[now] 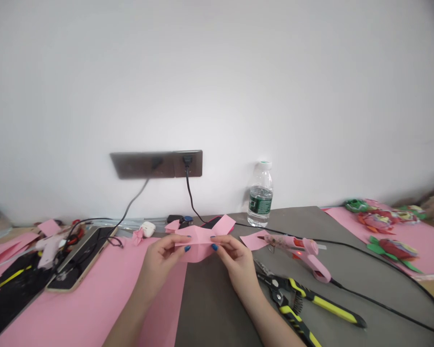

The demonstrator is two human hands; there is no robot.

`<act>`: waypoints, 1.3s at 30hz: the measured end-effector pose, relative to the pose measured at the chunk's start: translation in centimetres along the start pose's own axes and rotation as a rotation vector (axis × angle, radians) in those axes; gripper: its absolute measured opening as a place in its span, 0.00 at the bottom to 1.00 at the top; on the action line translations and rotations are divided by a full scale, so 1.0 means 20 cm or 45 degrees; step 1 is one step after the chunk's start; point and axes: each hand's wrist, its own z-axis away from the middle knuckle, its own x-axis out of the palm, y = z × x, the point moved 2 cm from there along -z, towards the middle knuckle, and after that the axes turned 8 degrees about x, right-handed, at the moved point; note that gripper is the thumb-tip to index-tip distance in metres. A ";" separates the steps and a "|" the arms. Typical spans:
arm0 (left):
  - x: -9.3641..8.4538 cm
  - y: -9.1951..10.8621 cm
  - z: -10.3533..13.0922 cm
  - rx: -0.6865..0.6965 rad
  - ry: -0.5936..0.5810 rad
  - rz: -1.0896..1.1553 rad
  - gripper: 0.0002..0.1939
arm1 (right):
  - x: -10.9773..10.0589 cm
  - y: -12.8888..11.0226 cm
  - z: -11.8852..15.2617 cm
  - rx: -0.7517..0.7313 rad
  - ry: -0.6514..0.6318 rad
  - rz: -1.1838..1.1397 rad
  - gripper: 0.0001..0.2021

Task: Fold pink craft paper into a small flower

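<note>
A creased piece of pink paper (197, 251) is stretched between both my hands over the grey mat. My left hand (165, 253) pinches its left edge between thumb and fingers. At its right edge, my right hand (232, 255) grips it the same way. Just behind the held sheet lie more pink paper pieces (224, 224) and a dark object partly covered by them. To the right of my right hand rests a pink glue gun (292, 243) with a small red light, its tip by another pink paper piece (253, 240).
Yellow-and-black pliers (311, 301) lie at right. A water bottle (260, 195) stands by the wall. A phone (82, 260), cables and a second pink glue gun (49, 248) are at left. Paper flowers (398, 249) sit on pink paper at far right. A plug fills the wall socket (188, 164).
</note>
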 end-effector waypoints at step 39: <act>0.13 0.06 0.03 0.270 -0.255 -0.269 0.06 | 0.05 -0.05 0.03 -0.129 -0.220 0.281 0.04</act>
